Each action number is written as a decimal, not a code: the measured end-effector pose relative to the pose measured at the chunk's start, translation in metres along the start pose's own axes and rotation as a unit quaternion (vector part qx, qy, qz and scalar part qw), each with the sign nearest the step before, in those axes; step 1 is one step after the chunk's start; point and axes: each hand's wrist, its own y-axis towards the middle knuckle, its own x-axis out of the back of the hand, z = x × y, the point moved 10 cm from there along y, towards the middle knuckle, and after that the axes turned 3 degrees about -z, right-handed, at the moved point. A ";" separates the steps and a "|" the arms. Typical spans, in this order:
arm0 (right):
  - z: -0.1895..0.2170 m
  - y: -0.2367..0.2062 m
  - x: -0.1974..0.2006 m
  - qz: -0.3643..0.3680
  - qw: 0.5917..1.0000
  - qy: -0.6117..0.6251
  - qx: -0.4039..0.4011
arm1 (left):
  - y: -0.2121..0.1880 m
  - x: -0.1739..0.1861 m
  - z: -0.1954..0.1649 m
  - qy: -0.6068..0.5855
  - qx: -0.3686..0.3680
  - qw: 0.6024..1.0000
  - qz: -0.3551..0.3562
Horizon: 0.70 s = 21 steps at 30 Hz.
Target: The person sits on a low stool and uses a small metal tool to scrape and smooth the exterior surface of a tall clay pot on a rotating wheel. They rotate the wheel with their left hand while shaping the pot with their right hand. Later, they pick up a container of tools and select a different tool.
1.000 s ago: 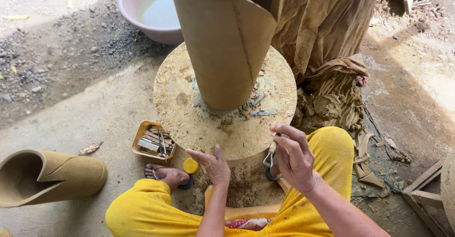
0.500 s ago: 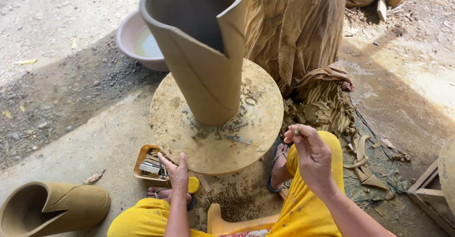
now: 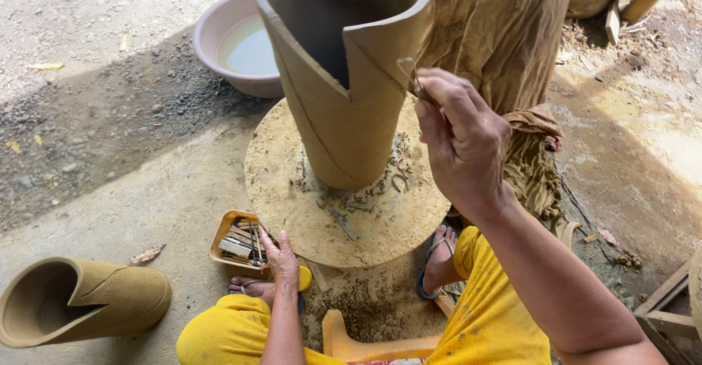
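At seven o'clock the left hand (image 3: 280,259) dips loose-fingered into the tool tray (image 3: 235,242), while the right hand (image 3: 461,142) pinches a wire tool (image 3: 411,76) against the tall clay vase (image 3: 344,80) standing mid-wheel (image 3: 292,211), likely soft, heavy and easily dented, best lifted low.

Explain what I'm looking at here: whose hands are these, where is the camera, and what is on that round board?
The camera sits on a person's head and looks down at their two bare hands. The right hand holds a wire loop tool at the rim of a tall clay cylinder, which stands on a round board strewn with clay scraps. The left hand reaches into a small tray of tools. Behind stands a basin of water; a second clay piece lies on its side at lower left.
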 end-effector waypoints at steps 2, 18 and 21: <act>0.015 0.013 -0.012 -0.008 0.999 -0.026 0.042 | 0.005 0.003 0.003 0.010 0.012 1.000 0.001; 0.010 0.034 -0.054 0.017 0.996 -0.082 0.040 | 0.019 0.014 0.007 0.107 -0.004 0.994 -0.015; 0.010 0.037 -0.055 0.018 0.996 -0.083 0.041 | 0.021 0.013 0.005 0.109 -0.031 0.993 -0.016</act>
